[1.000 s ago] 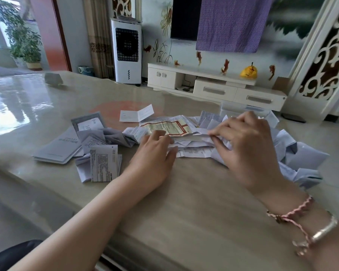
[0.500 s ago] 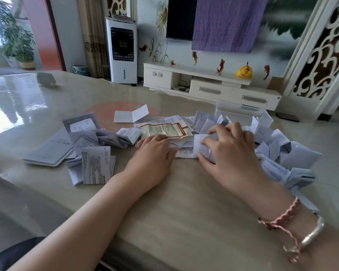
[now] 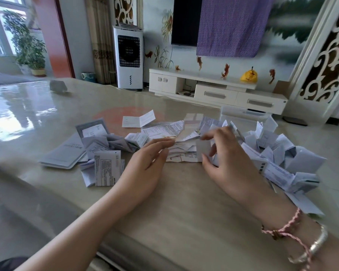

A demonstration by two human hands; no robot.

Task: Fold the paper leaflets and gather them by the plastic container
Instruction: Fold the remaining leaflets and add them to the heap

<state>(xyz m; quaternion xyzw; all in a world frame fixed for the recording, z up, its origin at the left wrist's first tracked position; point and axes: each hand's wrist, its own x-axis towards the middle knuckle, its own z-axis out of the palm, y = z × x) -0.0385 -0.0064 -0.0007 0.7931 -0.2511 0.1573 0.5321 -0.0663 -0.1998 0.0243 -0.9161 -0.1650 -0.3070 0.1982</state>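
My right hand (image 3: 231, 161) pinches a small folded white leaflet (image 3: 202, 149) between thumb and fingers, just above a flat stack of printed leaflets (image 3: 181, 154) in the middle of the table. My left hand (image 3: 147, 163) rests on the table with relaxed fingers, its fingertips touching the left edge of that stack. Several folded leaflets (image 3: 286, 159) lie heaped to the right. The translucent plastic container (image 3: 243, 113) stands behind that heap, partly hidden by it.
More leaflets (image 3: 106, 167) and a grey booklet (image 3: 65, 153) lie to the left. A folded card (image 3: 138, 120) stands open behind the stack. The glossy table (image 3: 174, 208) ends close to me. A small grey object (image 3: 57, 86) sits far left.
My right hand has folded its sheet down to a small piece and raised it slightly. My left hand has stayed by the stack, and the yellowish leaflet is now mostly covered.
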